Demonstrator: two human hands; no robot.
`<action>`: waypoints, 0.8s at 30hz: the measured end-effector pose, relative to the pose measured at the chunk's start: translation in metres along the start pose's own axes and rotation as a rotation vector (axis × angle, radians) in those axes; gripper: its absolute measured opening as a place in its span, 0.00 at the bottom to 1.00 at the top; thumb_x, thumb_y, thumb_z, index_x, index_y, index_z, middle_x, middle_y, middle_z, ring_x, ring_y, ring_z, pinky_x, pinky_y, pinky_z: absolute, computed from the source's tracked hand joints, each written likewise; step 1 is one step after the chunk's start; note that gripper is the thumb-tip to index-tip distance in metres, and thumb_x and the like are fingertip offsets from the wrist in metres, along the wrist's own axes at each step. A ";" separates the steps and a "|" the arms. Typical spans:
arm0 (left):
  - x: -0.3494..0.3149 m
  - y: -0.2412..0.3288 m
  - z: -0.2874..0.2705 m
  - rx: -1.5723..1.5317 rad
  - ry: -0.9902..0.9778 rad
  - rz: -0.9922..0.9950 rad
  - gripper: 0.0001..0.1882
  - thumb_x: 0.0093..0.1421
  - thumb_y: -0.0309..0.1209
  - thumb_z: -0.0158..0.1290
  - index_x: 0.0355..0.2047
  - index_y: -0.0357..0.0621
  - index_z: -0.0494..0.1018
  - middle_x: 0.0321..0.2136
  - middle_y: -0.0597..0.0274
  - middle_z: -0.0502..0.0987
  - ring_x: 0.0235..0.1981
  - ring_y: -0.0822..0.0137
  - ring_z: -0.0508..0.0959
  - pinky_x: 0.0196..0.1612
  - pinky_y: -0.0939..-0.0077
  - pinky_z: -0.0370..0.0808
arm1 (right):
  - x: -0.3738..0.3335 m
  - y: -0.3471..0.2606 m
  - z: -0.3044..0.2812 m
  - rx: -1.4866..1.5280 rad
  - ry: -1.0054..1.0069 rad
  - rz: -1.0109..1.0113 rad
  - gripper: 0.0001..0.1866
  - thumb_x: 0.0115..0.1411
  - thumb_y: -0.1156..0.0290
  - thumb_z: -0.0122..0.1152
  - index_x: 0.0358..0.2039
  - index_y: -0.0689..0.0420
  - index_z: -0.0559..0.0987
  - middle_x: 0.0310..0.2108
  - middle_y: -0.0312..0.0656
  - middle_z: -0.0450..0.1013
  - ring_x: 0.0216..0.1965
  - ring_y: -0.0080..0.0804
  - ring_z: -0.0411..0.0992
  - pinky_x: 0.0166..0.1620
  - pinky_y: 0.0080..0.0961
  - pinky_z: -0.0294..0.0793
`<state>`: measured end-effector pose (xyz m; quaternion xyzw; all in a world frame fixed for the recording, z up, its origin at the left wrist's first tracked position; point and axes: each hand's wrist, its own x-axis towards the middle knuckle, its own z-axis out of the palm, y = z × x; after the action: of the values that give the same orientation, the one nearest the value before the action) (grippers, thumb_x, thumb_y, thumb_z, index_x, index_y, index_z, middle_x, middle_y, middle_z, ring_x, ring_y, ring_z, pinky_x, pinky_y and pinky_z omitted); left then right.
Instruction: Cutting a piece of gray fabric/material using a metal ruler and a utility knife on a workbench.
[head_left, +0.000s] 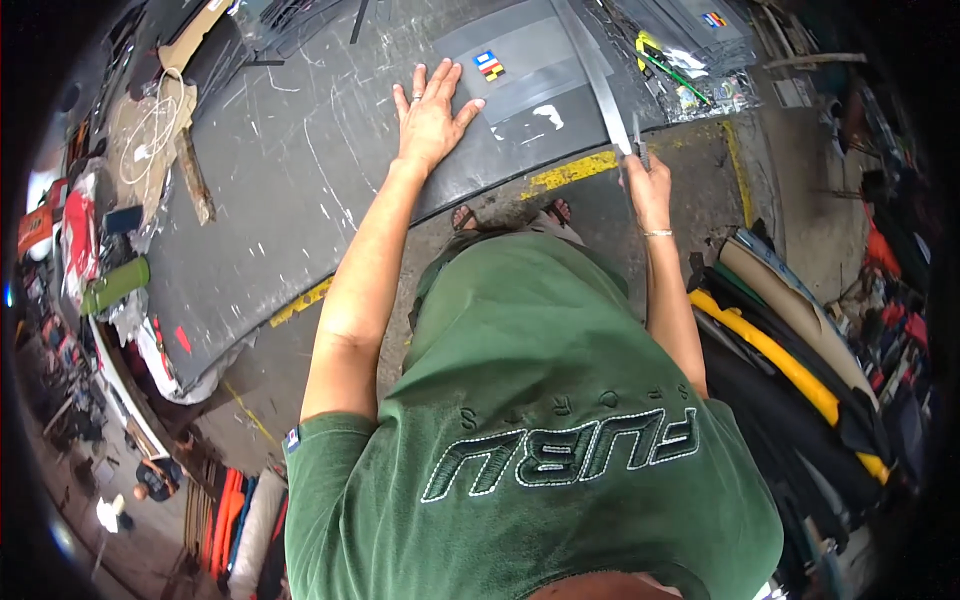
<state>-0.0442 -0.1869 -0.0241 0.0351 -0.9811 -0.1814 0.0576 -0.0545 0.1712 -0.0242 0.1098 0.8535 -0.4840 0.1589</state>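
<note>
Head view, person standing at the near edge of a large dark worktable (290,190), its face scored all over with pale cut marks.

Left to right:
- Far left edge of the table: a crumpled clear bag (150,135) with a coiled white cord inside, a brown wooden offcut (195,180) lying beside it; a green roll (115,285) sits off the left edge, lower down.
- Left hand (430,115): open, fingers spread, palm pressed flat on the table just left of the grey sheet (530,75).
- Grey sheet lies toward the far right part of the table, flat. It carries a small square sticker (489,66) in blue, white, red and yellow blocks, and a white patch (548,115) nearer the near edge (torn label or glare, cannot tell).
- Long metal straightedge (592,70) runs along the sheet's right side, from the far edge down to the near edge.
- Right hand (648,185): closed around a slim cutting tool (637,138), blade end at the near end of the straightedge.
- Far right corner: clear packets (690,80) with green and yellow contents, and a second multicolour sticker (713,19) on a grey sheet under film.

Progress, as judged: the tool sits at the near edge, so the pass along the straightedge looks at its end; no separated strip is visible, so whether the cut is through cannot be told
</note>
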 end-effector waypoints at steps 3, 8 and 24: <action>0.000 -0.003 0.003 -0.055 0.048 0.029 0.40 0.65 0.60 0.53 0.70 0.52 0.64 0.73 0.65 0.60 0.76 0.50 0.50 0.73 0.32 0.40 | -0.029 -0.025 0.009 -0.049 0.228 -0.020 0.20 0.61 0.53 0.65 0.26 0.60 0.81 0.16 0.36 0.75 0.20 0.24 0.73 0.28 0.28 0.72; -0.005 -0.001 0.005 -0.088 0.050 0.077 0.40 0.65 0.58 0.54 0.70 0.50 0.64 0.73 0.65 0.60 0.76 0.49 0.50 0.74 0.33 0.39 | -0.094 -0.008 0.026 -0.020 0.322 -0.100 0.22 0.65 0.52 0.68 0.29 0.61 0.81 0.19 0.30 0.72 0.22 0.19 0.69 0.29 0.24 0.70; 0.007 -0.016 -0.024 -0.238 0.035 0.150 0.46 0.67 0.59 0.51 0.71 0.35 0.55 0.73 0.43 0.55 0.74 0.46 0.55 0.75 0.49 0.49 | -0.146 -0.018 0.058 -0.234 -0.047 0.048 0.21 0.61 0.54 0.70 0.34 0.62 0.80 0.26 0.55 0.76 0.27 0.53 0.77 0.32 0.37 0.74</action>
<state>-0.0472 -0.2109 -0.0072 -0.0424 -0.9513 -0.2912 0.0916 0.0842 0.1070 0.0168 0.0997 0.8974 -0.3794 0.2020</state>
